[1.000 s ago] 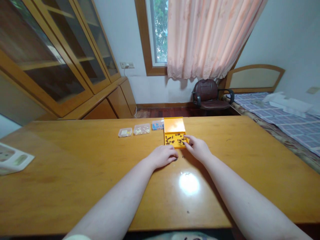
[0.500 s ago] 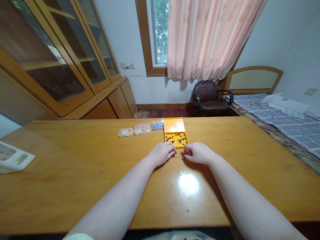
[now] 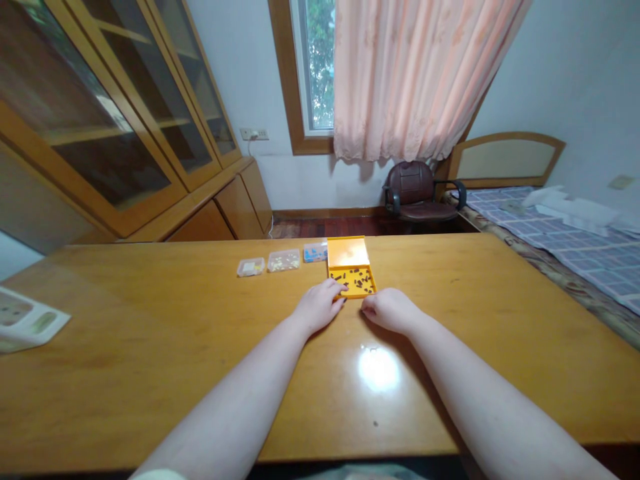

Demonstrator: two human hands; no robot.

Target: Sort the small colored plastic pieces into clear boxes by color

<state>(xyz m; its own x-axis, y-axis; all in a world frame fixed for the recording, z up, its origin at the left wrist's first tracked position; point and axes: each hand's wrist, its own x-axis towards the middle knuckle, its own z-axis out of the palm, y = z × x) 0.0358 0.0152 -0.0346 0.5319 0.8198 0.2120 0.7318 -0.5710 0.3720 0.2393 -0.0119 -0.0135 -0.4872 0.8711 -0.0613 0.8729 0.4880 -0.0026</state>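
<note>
An open orange box [image 3: 349, 253] lies on the wooden table [image 3: 150, 320], its near half filled with several small dark pieces [image 3: 354, 279]. My left hand [image 3: 319, 305] reaches over the box's near left corner, fingertips bent down at the pieces; what they hold is too small to make out. Just in front of the box's near right corner rests my right hand [image 3: 389, 309] on the table, its fingers curled under, and whatever it may grip is hidden.
Three small clear boxes [image 3: 251, 267] [image 3: 283, 260] [image 3: 315, 252] stand in a row left of the orange box. A white tray [image 3: 25, 323] lies at the table's left edge. Behind the table are a brown chair [image 3: 417, 190], a bed [image 3: 575, 233] and wooden cabinets [image 3: 125, 133].
My right hand pulled back out of the orange box to the table in front of it. My left hand moved forward from the table to the box's near left corner.
</note>
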